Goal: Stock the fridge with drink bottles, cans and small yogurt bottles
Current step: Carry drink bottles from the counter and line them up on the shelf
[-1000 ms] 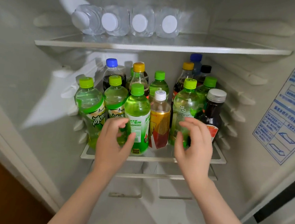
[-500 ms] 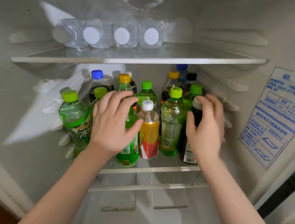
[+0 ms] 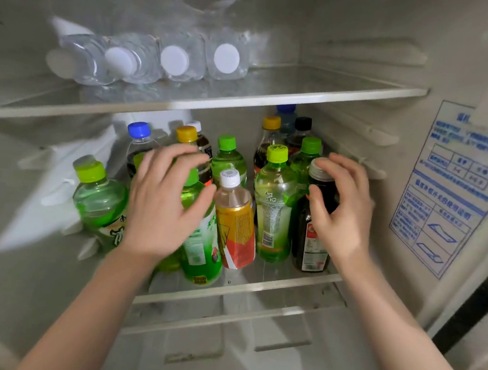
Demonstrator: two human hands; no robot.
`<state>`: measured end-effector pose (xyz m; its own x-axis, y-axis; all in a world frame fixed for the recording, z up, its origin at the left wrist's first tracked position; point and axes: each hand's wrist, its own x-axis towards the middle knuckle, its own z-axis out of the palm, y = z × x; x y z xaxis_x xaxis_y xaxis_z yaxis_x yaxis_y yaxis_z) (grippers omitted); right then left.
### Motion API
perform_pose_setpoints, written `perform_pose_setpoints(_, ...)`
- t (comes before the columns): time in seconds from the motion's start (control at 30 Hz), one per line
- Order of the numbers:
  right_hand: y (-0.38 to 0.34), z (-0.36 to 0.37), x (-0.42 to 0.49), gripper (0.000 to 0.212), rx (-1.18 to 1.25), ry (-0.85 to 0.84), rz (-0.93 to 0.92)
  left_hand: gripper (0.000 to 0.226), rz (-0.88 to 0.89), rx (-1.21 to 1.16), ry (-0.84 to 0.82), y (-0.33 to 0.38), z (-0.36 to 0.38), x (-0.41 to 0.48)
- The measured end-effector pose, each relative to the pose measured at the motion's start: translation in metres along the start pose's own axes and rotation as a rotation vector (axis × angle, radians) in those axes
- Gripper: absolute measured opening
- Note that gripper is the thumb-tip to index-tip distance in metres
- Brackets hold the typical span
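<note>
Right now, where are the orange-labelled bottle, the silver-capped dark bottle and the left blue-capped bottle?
orange-labelled bottle (image 3: pixel 235 228): head view, on its orange label.
silver-capped dark bottle (image 3: pixel 312 248): head view, on its lower label.
left blue-capped bottle (image 3: pixel 137 145): head view, shoulder below the cap.

Setting: inside a white plastic-walled refrigerator (image 3: pixel 365 33). Evidence: clear glass shelves (image 3: pixel 302 97) on moulded side rails (image 3: pixel 369 133); blue-printed instruction sticker (image 3: pixel 454 201) on right wall.

Blue-printed white label (image 3: pixel 451 201) at right: tables, diagrams, text too blurred.
</note>
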<state>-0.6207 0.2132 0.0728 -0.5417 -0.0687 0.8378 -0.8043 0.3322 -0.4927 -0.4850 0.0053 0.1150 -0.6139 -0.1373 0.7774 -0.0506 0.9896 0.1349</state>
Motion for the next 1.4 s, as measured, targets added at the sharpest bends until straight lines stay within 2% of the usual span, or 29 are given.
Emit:
perform_pose_setpoints(0.13,-0.001,0.002,0.000,0.035,0.014,0.009,0.024,0.035,-0.035,0.050,0.060,-0.014,-0.016,0.026)
perform_pose_setpoints(0.2,-0.002,0.004,-0.001,0.035,0.015,0.024,0.039,0.033,-0.061,0.134,0.039,-0.024,-0.020,0.041)
perform_pose_setpoints(0.4,-0.010,0.014,0.001,0.031,0.020,0.101,0.111,0.038,-0.336,0.118,-0.269,-0.062,-0.019,0.084)
perform_pose_setpoints(0.53,-0.015,0.019,0.001,0.029,-0.015,0.133,0.139,0.042,-0.524,-0.009,-0.417,-0.084,-0.010,0.100)
perform_pose_setpoints(0.67,-0.016,0.015,0.001,0.031,-0.040,0.113,0.139,0.050,-0.526,0.088,-0.554,-0.092,-0.011,0.109)
perform_pose_setpoints(0.83,-0.019,0.006,0.008,0.028,-0.127,0.019,0.125,0.021,-0.535,0.013,-0.609,-0.098,-0.012,0.117)
perform_pose_setpoints(1.0,-0.037,0.003,0.037,0.022,-0.315,-0.050,-0.021,0.021,-0.599,-0.072,-0.600,-0.102,-0.010,0.117)
perform_pose_setpoints(1.07,-0.047,0.010,0.053,0.026,-0.335,-0.121,-0.093,0.022,-0.590,-0.083,-0.601,-0.101,-0.011,0.117)
perform_pose_setpoints(1.17,-0.058,0.029,0.080,0.035,-0.412,-0.368,-0.121,0.016,-0.598,-0.063,-0.669,-0.094,-0.013,0.119)
perform_pose_setpoints(1.4,-0.064,0.086,0.127,0.033,-0.425,-0.771,-0.218,0.054,-0.615,0.048,-0.764,-0.086,-0.017,0.122)
